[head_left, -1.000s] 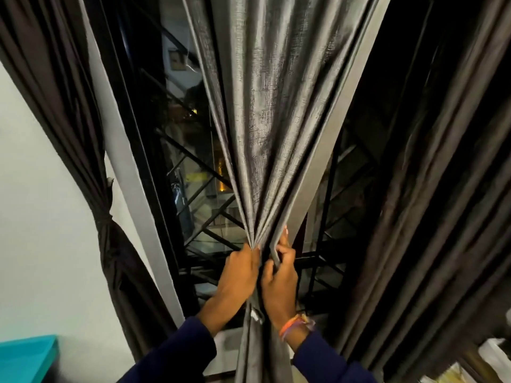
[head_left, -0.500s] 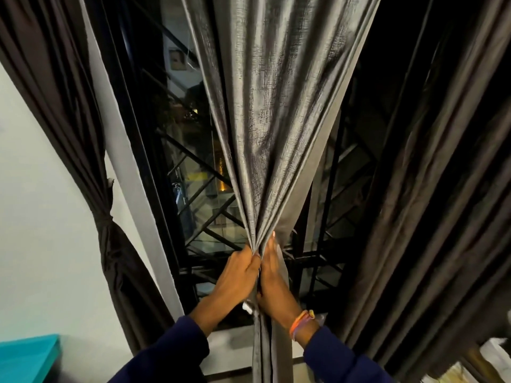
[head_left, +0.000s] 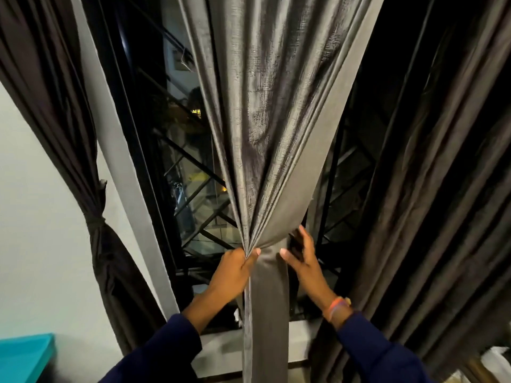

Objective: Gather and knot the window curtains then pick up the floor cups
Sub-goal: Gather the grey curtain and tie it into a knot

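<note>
A grey middle curtain (head_left: 271, 120) hangs before the window, bunched to a narrow neck at sill height. My left hand (head_left: 235, 268) is closed on the gathered folds at that neck. Just right of the neck, my right hand (head_left: 302, 257) has its fingers spread, thumb at the fabric's right edge and fingers reaching behind it. A dark curtain (head_left: 83, 161) at the left is tied in a knot. Another dark curtain (head_left: 431, 203) hangs loose at the right. No cups are in view.
Black window frame and diagonal grille bars (head_left: 199, 194) stand behind the curtains, with a white sill (head_left: 221, 346) below. A teal surface (head_left: 25, 357) shows at the bottom left. Pale objects (head_left: 495, 360) sit at the bottom right corner.
My right hand has let go of the bunched curtain and moved right, opening its fingers. The left hand keeps its hold on the neck. The lower strip of fabric now hangs flatter.
</note>
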